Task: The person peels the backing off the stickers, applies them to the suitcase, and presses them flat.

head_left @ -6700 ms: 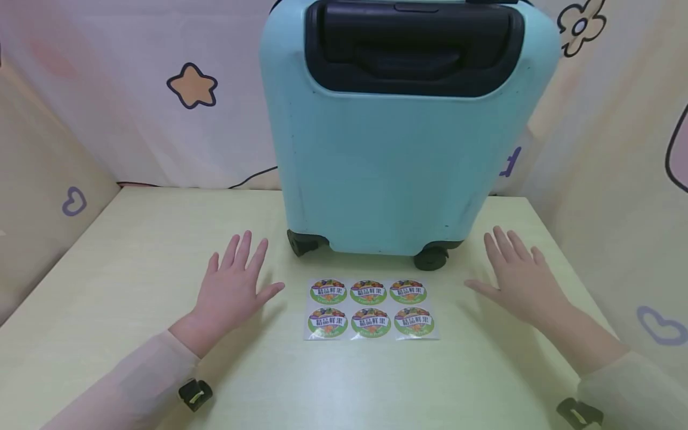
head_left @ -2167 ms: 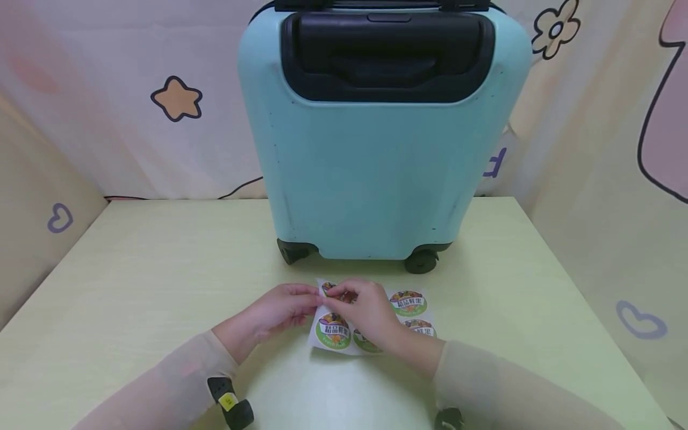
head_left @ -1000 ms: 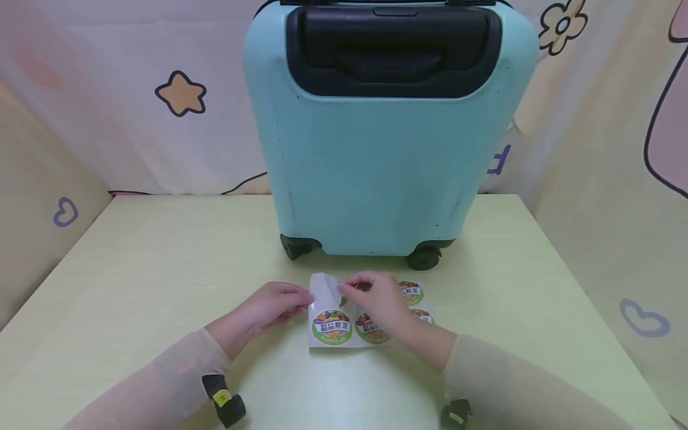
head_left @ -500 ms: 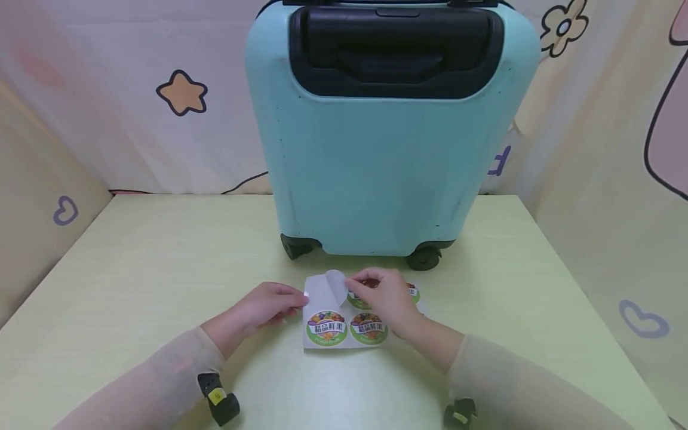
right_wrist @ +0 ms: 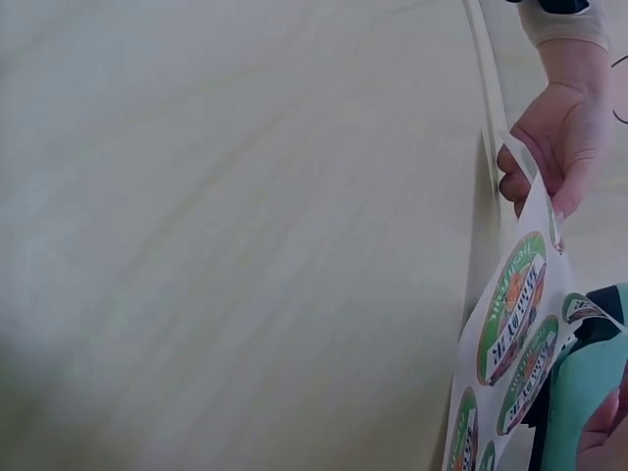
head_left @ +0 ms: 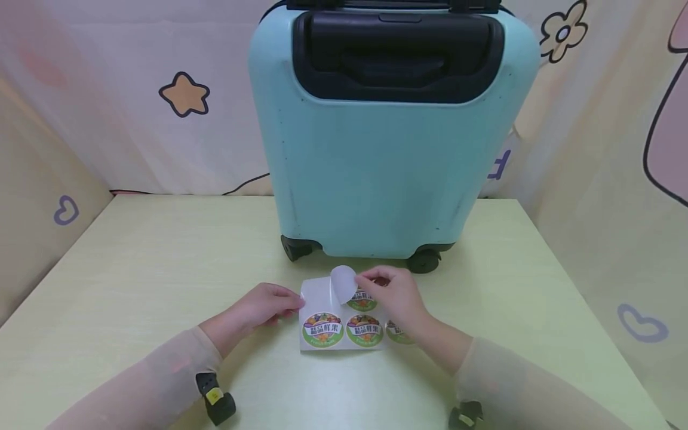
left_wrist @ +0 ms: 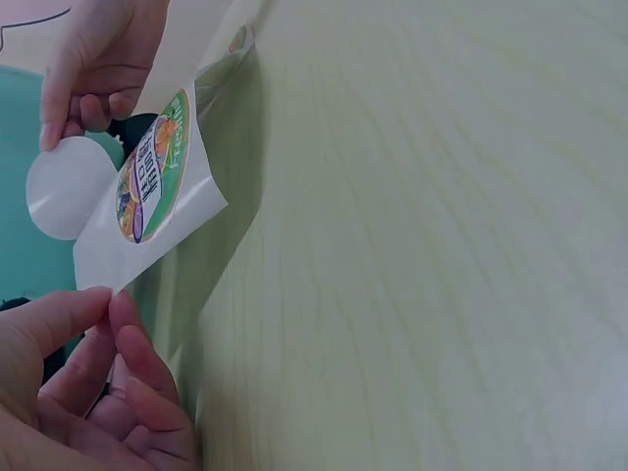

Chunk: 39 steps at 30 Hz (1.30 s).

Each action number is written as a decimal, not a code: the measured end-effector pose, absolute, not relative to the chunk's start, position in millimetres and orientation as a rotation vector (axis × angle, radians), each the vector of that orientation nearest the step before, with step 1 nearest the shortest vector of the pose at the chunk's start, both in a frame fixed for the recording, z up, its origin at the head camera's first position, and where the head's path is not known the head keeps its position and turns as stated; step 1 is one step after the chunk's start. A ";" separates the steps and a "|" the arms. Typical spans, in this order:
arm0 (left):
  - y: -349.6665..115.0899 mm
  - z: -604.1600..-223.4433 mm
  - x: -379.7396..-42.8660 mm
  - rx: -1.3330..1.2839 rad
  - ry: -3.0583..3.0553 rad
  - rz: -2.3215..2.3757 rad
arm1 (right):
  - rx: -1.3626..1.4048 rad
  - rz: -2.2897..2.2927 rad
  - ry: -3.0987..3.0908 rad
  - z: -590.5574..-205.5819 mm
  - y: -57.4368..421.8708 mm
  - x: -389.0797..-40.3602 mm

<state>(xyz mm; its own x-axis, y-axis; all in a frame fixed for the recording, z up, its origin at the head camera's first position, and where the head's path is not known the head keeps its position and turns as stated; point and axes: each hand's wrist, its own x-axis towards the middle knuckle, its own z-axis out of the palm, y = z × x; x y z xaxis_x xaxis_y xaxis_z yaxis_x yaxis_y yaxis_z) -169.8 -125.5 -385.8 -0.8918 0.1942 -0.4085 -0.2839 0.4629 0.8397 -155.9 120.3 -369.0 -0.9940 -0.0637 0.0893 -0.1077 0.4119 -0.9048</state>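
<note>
The head view shows one suitcase (head_left: 376, 167), two visible wheels (head_left: 424, 261) and one table (head_left: 177, 251). There is one sticker sheet (head_left: 316, 291), with four fruit stickers (head_left: 322, 330) at least partly visible face up and one white-backed sticker (head_left: 343, 283). One left grip (head_left: 271, 303), one right grip (head_left: 396, 294), two wristbands (head_left: 216, 399), one printed star (head_left: 184, 94), one flower (head_left: 563, 34) and two hearts (head_left: 642, 323) also appear.

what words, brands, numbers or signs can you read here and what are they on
"精品鲜果": across the middle of the round green-and-white fruit stickers
"Fresh Fruit": along their lower edge, small and slightly blurred
Purple lettering on the pale fabric backdrop: partly hidden, unclear
Small yellow tag on the left sleeve's black wrist band: too small to read
Light-blue suitcase: no text visible
</note>
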 end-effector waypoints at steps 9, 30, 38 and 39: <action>-128.2 -383.8 -169.9 -0.030 2.335 1.334 | 0.112 1.702 -2.552 -364.7 127.7 -156.4; -103.4 -323.2 -152.6 0.397 2.534 1.513 | 0.154 1.722 -2.496 -348.7 128.9 -157.1; -80.7 -315.8 -145.5 0.316 2.277 1.740 | 0.320 1.588 -2.462 -348.6 126.0 -156.9; -79.1 -316.8 -145.5 0.310 2.263 1.753 | 0.372 1.545 -2.451 -348.5 125.5 -156.4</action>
